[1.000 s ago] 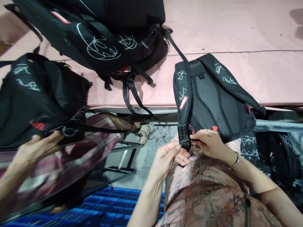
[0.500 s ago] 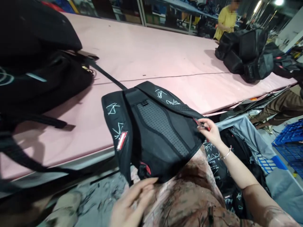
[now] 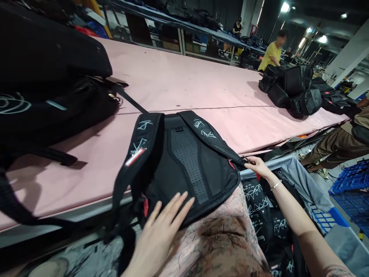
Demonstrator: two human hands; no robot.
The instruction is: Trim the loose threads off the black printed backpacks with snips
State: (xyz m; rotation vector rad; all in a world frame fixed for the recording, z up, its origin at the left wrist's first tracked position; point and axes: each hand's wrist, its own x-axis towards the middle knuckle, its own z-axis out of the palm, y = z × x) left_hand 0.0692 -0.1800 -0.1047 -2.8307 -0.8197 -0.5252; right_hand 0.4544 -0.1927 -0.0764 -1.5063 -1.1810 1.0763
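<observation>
A black backpack lies back panel up over the edge of the pink table, its lower end against my body. White scribbled print marks both shoulder straps, and a red and white label sits on the left one. My left hand rests with fingers spread on the lower back panel. At the pack's right side, my right hand pinches the lower end of the right shoulder strap, holding it out sideways. A small red tab shows beside that strap.
More black bags are piled on the pink table at left, others at far right. A grey-lined bin with printed bags stands at my right, near blue crates. A person in yellow works across the table.
My left hand has moved up onto the back panel and spread its fingers. The right hand has pulled the strap end outward. The backpack has turned slightly and lies straighter.
</observation>
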